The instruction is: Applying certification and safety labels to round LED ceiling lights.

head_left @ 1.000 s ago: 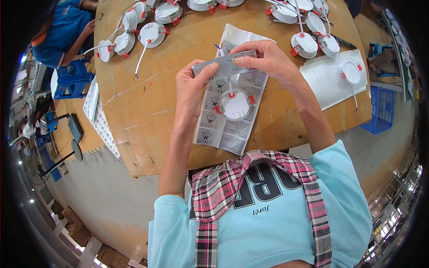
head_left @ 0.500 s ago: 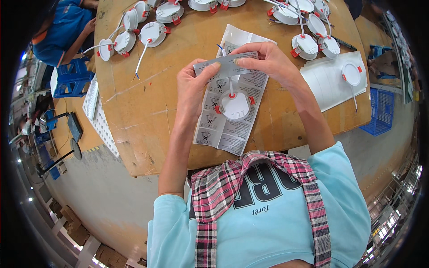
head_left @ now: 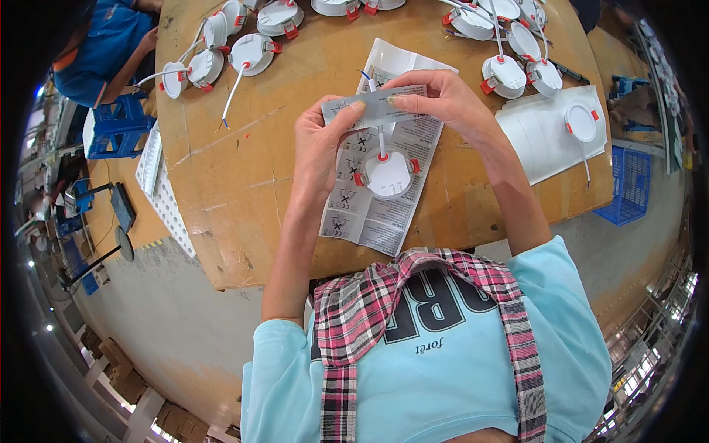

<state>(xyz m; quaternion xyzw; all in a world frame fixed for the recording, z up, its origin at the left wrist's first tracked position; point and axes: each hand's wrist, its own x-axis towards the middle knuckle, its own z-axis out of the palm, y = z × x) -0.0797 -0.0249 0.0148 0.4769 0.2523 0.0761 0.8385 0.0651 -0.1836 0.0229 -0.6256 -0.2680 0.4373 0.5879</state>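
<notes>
Two hands, one strip: our L hand (head_left: 319, 136) and R hand (head_left: 443, 96) are apart from each other, each pinching an end of a grey label strip (head_left: 377, 109) btwn thumb & fingers. The strip carries line-drawn symbols at its L end and tiny print toward the R, too small for us to make out reliably.

Just below it (our side), a round white lamp (head_left: 388, 177) lies back-up on a printed sheet (head_left: 362, 221), w/ a red clip (head_left: 415, 167) at either side and some faint grey marks on its back. Its white cable (head_left: 382, 140) runs up behind the strip; a blue wire end (head_left: 365, 74) pokes out past the far edge. The sheet bears repeated panels: crossed-out pictograms on the L, rows of fine dark text on the R, mostly illegible at this size.

Sheet & lamp sit on our brown table (head_left: 244, 192), near its front edge. More lamps of the same kind stand in groups, far L (head_left: 252, 55) and far R (head_left: 504, 77). R of us, another lamp (head_left: 581, 122) rests on white sheets (head_left: 532, 136).

Our light-blue T-shirt (head_left: 443, 384) has big dark lettering, upside down in view & partly hidden by a plaid apron (head_left: 340, 332), w/ a smaller word below.
</notes>
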